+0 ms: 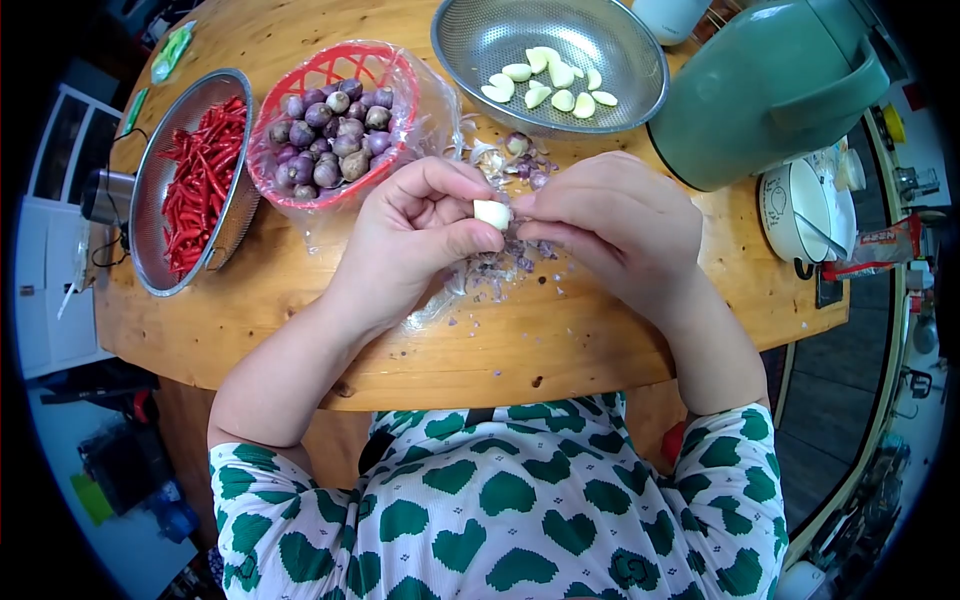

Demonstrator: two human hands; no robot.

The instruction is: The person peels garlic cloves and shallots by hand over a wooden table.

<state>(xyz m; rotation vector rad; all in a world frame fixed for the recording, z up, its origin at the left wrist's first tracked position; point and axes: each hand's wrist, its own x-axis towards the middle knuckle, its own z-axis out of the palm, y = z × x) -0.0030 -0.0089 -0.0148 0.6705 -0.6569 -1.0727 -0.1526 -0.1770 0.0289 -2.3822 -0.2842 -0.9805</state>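
My left hand [420, 220] pinches a pale peeled garlic clove [491, 214] between thumb and fingertips. At the clove's right end, the fingers of my right hand [630, 215] are closed together, and whatever they grip is too small to make out. Under and behind the hands lie purple and papery skin scraps [515, 262] on clear plastic. A small unpeeled purple bulb [517, 143] sits among the scraps. Beyond the hands, a perforated metal colander [455, 75] holds several peeled cloves [562, 75].
On the wooden table [300, 350], a red plastic-lined basket [400, 75] of purple bulbs [325, 140] stands left of centre. Farther left is a colander [240, 215] of red chillies [205, 180]. A green jug [760, 100] and a white enamel pot [775, 215] stand right.
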